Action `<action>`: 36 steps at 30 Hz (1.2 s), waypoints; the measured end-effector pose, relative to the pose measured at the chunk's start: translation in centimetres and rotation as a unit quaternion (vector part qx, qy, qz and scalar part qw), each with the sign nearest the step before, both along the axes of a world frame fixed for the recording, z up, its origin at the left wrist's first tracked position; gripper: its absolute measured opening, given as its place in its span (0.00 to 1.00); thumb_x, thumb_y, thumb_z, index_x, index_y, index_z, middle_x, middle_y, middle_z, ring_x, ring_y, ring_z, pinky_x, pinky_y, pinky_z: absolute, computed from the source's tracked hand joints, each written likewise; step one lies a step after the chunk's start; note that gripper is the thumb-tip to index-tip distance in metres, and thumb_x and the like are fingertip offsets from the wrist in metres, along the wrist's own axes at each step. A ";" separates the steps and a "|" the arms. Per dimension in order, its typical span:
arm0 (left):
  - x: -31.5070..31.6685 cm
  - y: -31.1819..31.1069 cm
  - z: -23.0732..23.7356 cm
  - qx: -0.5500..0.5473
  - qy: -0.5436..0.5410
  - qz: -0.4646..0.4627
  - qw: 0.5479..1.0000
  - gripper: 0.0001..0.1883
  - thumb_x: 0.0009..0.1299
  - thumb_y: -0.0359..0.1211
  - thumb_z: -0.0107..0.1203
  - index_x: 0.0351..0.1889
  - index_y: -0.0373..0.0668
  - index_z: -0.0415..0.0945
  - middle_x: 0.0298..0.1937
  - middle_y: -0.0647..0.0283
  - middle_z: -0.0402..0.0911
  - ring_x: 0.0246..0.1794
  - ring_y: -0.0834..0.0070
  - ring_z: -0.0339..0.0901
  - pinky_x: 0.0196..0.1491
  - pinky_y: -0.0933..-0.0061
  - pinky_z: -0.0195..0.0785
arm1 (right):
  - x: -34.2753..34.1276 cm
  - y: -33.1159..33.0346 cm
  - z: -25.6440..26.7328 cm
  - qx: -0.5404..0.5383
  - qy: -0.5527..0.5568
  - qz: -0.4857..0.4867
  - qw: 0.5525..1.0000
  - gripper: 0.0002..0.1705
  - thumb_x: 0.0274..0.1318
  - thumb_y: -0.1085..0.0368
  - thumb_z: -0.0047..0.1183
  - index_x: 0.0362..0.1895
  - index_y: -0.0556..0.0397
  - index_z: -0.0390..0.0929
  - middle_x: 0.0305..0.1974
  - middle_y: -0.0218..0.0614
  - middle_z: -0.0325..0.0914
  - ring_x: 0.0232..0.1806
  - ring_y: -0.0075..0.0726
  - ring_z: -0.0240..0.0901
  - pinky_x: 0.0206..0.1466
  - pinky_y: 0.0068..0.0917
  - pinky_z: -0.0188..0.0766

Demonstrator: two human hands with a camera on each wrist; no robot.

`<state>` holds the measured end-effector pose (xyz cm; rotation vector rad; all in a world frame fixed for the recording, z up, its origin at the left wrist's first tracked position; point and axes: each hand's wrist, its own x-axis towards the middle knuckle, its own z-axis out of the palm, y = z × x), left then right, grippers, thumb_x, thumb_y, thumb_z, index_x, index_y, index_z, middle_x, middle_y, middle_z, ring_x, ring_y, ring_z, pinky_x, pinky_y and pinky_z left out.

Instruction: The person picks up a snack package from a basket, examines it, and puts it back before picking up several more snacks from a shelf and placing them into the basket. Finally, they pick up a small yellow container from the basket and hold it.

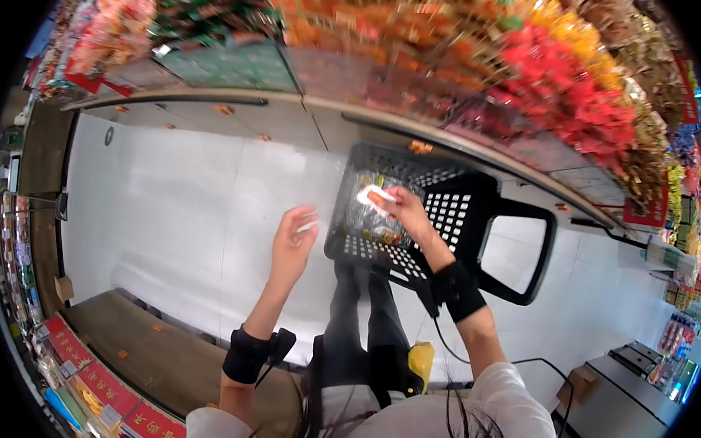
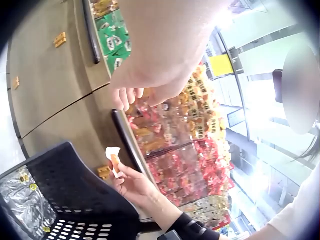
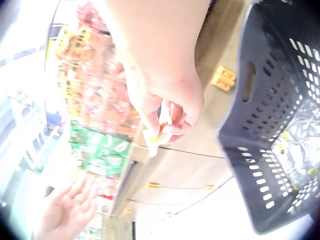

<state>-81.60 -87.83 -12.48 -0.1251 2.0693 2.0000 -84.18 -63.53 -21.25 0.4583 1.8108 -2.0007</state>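
Observation:
My right hand (image 1: 405,210) pinches a small white wrapper (image 1: 371,198) with an orange piece in it, above the black basket (image 1: 342,234). In the right wrist view the thumb and fingers of the right hand (image 3: 167,112) close on the wrapper (image 3: 154,142). The left wrist view shows that orange piece (image 2: 115,161) standing out of the white paper. To the left of the basket, my left hand (image 1: 294,228) is raised in the air with nothing in it, its fingers loosely bent. Clear plastic packets (image 2: 22,200) lie inside the basket.
Shelves of wrapped goods in orange (image 1: 376,30), red (image 1: 567,95) and green (image 1: 216,65) packaging run along the far side. A dark handle (image 1: 543,257) extends from the basket's right. A brown ledge (image 1: 177,349) with red signs is at the lower left. Pale floor (image 1: 177,202) lies between.

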 end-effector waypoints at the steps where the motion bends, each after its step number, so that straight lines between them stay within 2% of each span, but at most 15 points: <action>1: 0.0 0.4 2.1 0.013 0.026 -0.016 0.999 0.16 0.63 0.23 0.47 0.50 0.37 0.62 0.51 0.60 0.68 0.51 0.72 0.68 0.48 0.77 0.63 | 0.7 -0.3 4.5 -0.021 0.010 0.002 1.000 0.15 0.49 0.64 0.55 0.41 0.55 0.71 0.31 0.25 0.73 0.29 0.15 0.65 0.30 0.14 0.61; 3: 0.7 1.3 5.9 0.039 0.064 -0.046 0.996 0.16 0.64 0.24 0.47 0.50 0.37 0.62 0.52 0.60 0.67 0.52 0.73 0.68 0.48 0.77 0.63 | 2.2 -0.6 11.7 -0.010 0.070 0.005 0.997 0.14 0.50 0.67 0.54 0.43 0.56 0.72 0.32 0.26 0.74 0.29 0.14 0.65 0.30 0.15 0.61; 5: 1.5 2.5 9.8 0.055 0.075 -0.067 0.993 0.17 0.63 0.25 0.49 0.51 0.37 0.63 0.51 0.60 0.67 0.51 0.73 0.68 0.48 0.76 0.64 | 3.9 -1.3 19.3 -0.036 0.129 0.005 0.991 0.15 0.50 0.69 0.53 0.44 0.57 0.72 0.35 0.29 0.74 0.33 0.17 0.68 0.36 0.16 0.65; 7: 1.9 3.3 13.0 0.066 0.097 -0.088 0.989 0.18 0.62 0.26 0.52 0.50 0.38 0.64 0.49 0.61 0.70 0.50 0.73 0.68 0.48 0.74 0.64 | 5.3 -1.7 23.8 -0.044 0.189 0.011 0.981 0.15 0.50 0.70 0.53 0.44 0.58 0.72 0.37 0.30 0.74 0.37 0.19 0.69 0.40 0.17 0.66; 8: 2.0 3.6 14.7 0.069 0.108 -0.095 0.987 0.16 0.63 0.26 0.51 0.49 0.37 0.64 0.48 0.61 0.70 0.48 0.74 0.69 0.48 0.75 0.64 | 6.0 -1.6 26.1 -0.025 0.188 0.031 0.981 0.17 0.49 0.72 0.53 0.46 0.57 0.70 0.42 0.33 0.73 0.43 0.23 0.68 0.46 0.21 0.66; 10: 3.3 3.9 17.6 0.076 0.117 -0.109 0.984 0.13 0.64 0.25 0.49 0.47 0.34 0.65 0.46 0.60 0.71 0.45 0.75 0.71 0.47 0.76 0.66 | 7.9 -1.9 29.0 -0.041 0.206 0.016 0.978 0.18 0.48 0.73 0.54 0.46 0.57 0.69 0.40 0.32 0.73 0.43 0.23 0.69 0.45 0.21 0.66; 12: 4.5 3.7 19.2 0.140 0.085 -0.101 0.981 0.11 0.64 0.28 0.50 0.43 0.34 0.69 0.42 0.62 0.73 0.42 0.78 0.71 0.44 0.77 0.67 | 9.5 -2.4 31.0 -0.053 0.229 -0.005 0.972 0.18 0.46 0.74 0.56 0.43 0.56 0.68 0.38 0.32 0.73 0.42 0.23 0.68 0.43 0.21 0.67; 15: 6.6 3.3 21.7 0.175 0.049 -0.095 0.979 0.08 0.65 0.29 0.50 0.39 0.34 0.72 0.37 0.65 0.74 0.38 0.82 0.71 0.41 0.79 0.69 | 12.4 -2.9 33.1 -0.038 0.279 -0.011 0.959 0.17 0.46 0.74 0.56 0.42 0.56 0.68 0.38 0.32 0.72 0.42 0.23 0.68 0.43 0.21 0.67; 19: 8.7 2.7 24.3 0.240 0.003 -0.125 0.963 0.06 0.66 0.29 0.48 0.36 0.37 0.71 0.36 0.65 0.75 0.37 0.81 0.73 0.40 0.77 0.70 | 14.9 -3.1 34.6 -0.117 0.259 -0.049 0.958 0.11 0.47 0.74 0.55 0.34 0.55 0.67 0.32 0.31 0.74 0.31 0.19 0.69 0.33 0.17 0.67; 20: 9.1 2.6 24.7 0.257 -0.015 -0.134 0.957 0.05 0.66 0.29 0.48 0.35 0.38 0.71 0.36 0.64 0.75 0.36 0.80 0.73 0.39 0.77 0.70 | 15.2 -3.3 34.6 -0.115 0.255 -0.066 0.958 0.07 0.50 0.70 0.53 0.30 0.54 0.67 0.29 0.30 0.74 0.27 0.17 0.67 0.29 0.16 0.66; 24: 10.2 2.5 25.3 0.289 -0.034 -0.146 0.945 0.04 0.66 0.30 0.48 0.34 0.41 0.70 0.36 0.67 0.75 0.37 0.82 0.72 0.40 0.78 0.68 | 16.3 -3.9 34.5 -0.231 0.216 -0.102 0.943 0.08 0.55 0.65 0.49 0.25 0.52 0.67 0.25 0.28 0.72 0.24 0.17 0.66 0.26 0.16 0.66; 29: 10.2 2.3 24.7 0.310 -0.046 -0.173 0.934 0.06 0.66 0.30 0.48 0.37 0.39 0.72 0.39 0.67 0.74 0.40 0.83 0.71 0.42 0.78 0.68 | 16.9 -3.6 33.3 -0.225 0.208 -0.111 0.945 0.08 0.54 0.66 0.49 0.24 0.52 0.68 0.25 0.28 0.71 0.23 0.14 0.63 0.26 0.16 0.66; 36: 10.1 2.3 24.4 0.296 -0.065 -0.182 0.936 0.06 0.65 0.30 0.49 0.37 0.40 0.72 0.36 0.69 0.74 0.39 0.83 0.71 0.41 0.80 0.67 | 17.7 -4.2 33.7 -0.240 0.214 -0.134 0.937 0.08 0.54 0.67 0.49 0.24 0.52 0.68 0.26 0.28 0.71 0.25 0.16 0.66 0.27 0.18 0.68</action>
